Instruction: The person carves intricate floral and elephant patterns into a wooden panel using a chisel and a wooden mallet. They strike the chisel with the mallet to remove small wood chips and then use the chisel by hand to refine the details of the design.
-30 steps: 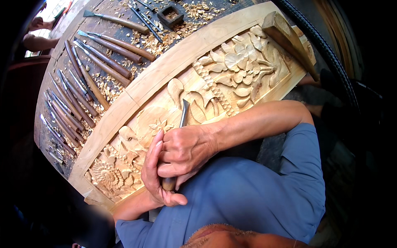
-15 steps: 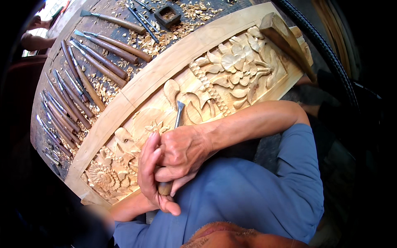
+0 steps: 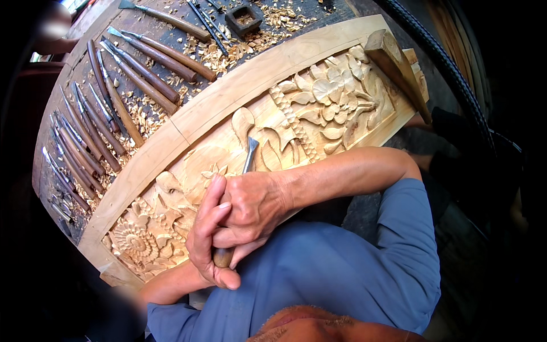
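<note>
My right hand (image 3: 248, 208) grips a chisel (image 3: 249, 154) whose flat metal blade lies over the carved leaves in the middle of a pale wooden panel (image 3: 333, 91). My left hand (image 3: 208, 239) is pressed round my right fingers and the lower handle, where the rounded wooden end shows between the fingers. The panel has flowers, leaves and a beaded band in relief, framed by a plain curved border. A wooden mallet (image 3: 396, 71) lies across its right end. Whether the blade's edge touches the wood I cannot tell.
On the dark bench beyond, several chisels (image 3: 154, 77) lie in rows among wood shavings (image 3: 219, 54), beside a square dark block (image 3: 243, 21). A thick braided hose (image 3: 441, 62) runs down the right. Another person's legs (image 3: 424, 159) show beyond the panel's right end; a blurred person (image 3: 54, 28) is at top left.
The view has shifted slightly. My two hands stay locked on the chisel, with small shifts of the left fingers and the blade over the same part of the carving.
</note>
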`<state>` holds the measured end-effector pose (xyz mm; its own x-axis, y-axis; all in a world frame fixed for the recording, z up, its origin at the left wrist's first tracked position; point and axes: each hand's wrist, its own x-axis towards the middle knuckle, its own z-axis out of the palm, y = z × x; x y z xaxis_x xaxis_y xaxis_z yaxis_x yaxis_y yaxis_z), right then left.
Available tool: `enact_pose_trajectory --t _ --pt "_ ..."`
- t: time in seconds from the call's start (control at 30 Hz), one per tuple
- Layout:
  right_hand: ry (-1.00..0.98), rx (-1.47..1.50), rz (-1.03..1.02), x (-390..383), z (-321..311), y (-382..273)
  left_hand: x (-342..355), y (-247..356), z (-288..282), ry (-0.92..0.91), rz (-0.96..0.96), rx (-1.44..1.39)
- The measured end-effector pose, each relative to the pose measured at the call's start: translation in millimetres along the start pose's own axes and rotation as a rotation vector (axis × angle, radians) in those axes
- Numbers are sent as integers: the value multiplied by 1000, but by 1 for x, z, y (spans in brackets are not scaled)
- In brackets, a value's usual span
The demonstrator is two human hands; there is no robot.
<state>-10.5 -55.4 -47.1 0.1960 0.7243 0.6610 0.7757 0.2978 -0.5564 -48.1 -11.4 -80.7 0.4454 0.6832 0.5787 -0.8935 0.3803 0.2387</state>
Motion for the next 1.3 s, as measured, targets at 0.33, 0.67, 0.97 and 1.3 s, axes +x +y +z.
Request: enact_pose_trajectory --t 0.33,0.67,0.97,1.3 --pt "-7 -15 -4 1 -1 -2 -8 -2 -5 8 -44 46" --pt "11 -14 -47 -4 -1 0 14 34 -7 -4 -91 88" --pt "59 -18 -68 -3 4 3 67 96 -17 -408 -708 463" --pt "36 -11 -39 -1 2 6 76 99 -20 -475 -794 517"
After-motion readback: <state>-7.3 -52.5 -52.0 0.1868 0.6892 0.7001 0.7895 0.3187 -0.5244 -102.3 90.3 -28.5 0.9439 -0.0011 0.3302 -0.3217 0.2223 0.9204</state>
